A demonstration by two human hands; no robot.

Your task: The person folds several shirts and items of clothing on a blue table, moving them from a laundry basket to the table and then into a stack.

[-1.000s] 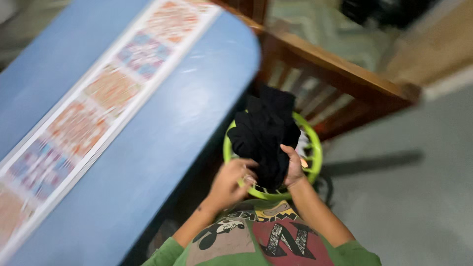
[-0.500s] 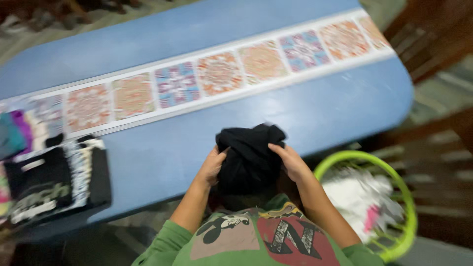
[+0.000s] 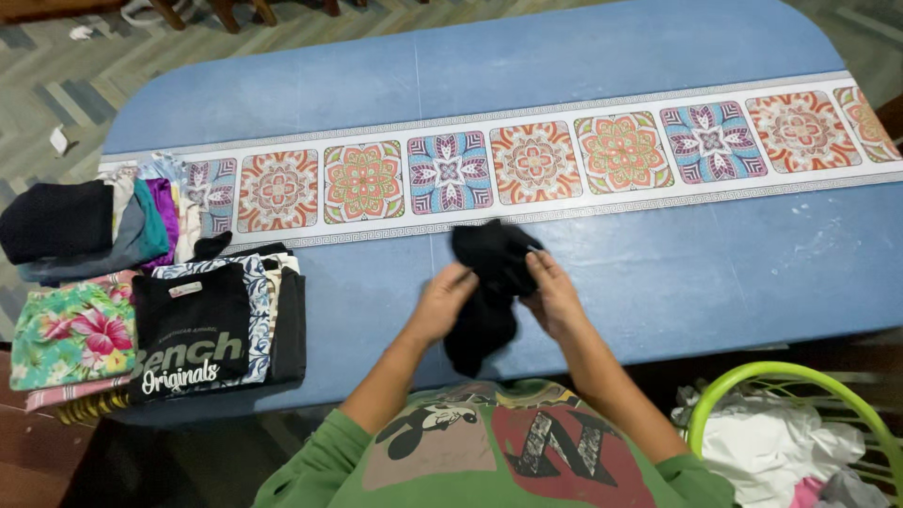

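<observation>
One crumpled black cloth garment point(image 3: 484, 287) held between two hands.
Left hand point(image 3: 440, 303) and right hand point(image 3: 555, 296) each clamp it above the blue surface point(image 3: 658, 263).

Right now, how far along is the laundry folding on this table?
Done: folded stacks sit at the table's left end, a black printed shirt on top of one. In hand: the left hand and right hand grip a bunched black garment above the table. Left: white and pink clothes fill the green basket.
</observation>
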